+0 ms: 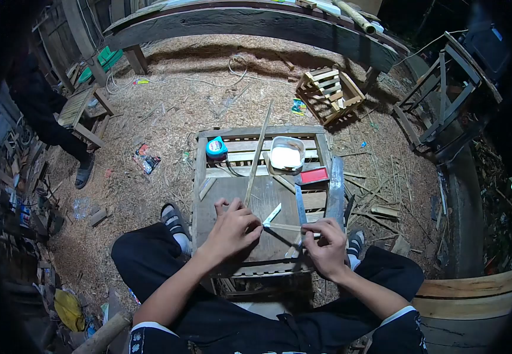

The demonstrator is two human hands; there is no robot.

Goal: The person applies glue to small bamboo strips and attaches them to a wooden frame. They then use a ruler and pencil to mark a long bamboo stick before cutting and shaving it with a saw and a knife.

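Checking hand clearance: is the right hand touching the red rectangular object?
Apart: the head view shows wooden slats plainly between the right hand and the red rectangular object.

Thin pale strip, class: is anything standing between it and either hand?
Nothing visible is. The thin pale strip spans the gap between the left hand and the right hand, its right end reaching the right fingers; whether the left hand touches it is unclear.
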